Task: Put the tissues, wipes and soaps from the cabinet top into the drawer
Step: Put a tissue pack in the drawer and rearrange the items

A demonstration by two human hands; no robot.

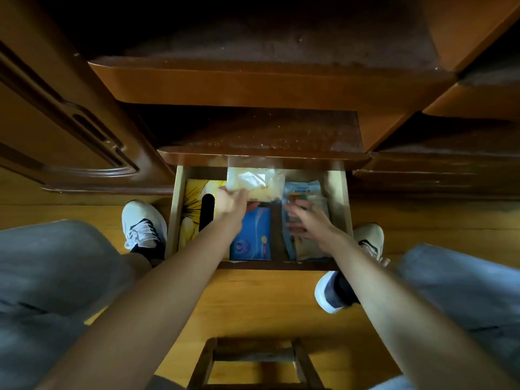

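The wooden drawer stands pulled out below the cabinet top. My left hand grips a pale, clear-wrapped tissue pack at the drawer's back middle. My right hand has its fingers spread over a light wrapped pack on the drawer's right side; whether it grips it I cannot tell. A blue wipes pack lies in the middle, a yellow pack with a black item on the left. Another blue-and-white pack sits at the back right.
A wooden stool stands under me on the wood floor. My knees in grey trousers and white shoes flank the drawer. A carved cabinet door is on the left, more drawer fronts on the right.
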